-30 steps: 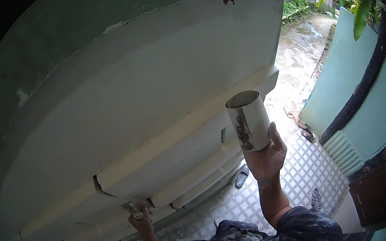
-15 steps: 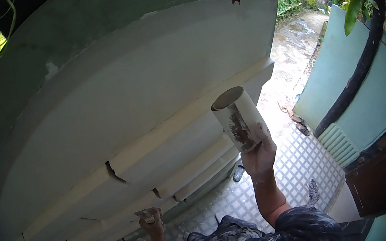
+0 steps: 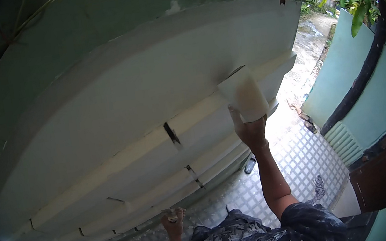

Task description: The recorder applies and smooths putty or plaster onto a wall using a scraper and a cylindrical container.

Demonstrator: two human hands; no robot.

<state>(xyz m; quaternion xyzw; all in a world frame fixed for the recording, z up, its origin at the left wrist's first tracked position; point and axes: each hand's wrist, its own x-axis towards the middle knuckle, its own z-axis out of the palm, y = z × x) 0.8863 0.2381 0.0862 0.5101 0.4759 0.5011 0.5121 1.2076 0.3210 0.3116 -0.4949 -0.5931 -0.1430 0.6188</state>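
Our right hand [image 3: 251, 131] holds a pale cup [image 3: 244, 95] up against the white stepped wall [image 3: 119, 115]. Our left hand [image 3: 173, 220], low down, grips a small tool [image 3: 172, 217]. Judging progress: cracks between hands look unfilled, most work remains.

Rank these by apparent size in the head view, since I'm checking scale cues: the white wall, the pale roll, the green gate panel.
1. White wall, filling most of the frame.
2. Green gate panel.
3. Pale roll, held up in the right hand; it is nearer the camera, so its size is exaggerated.
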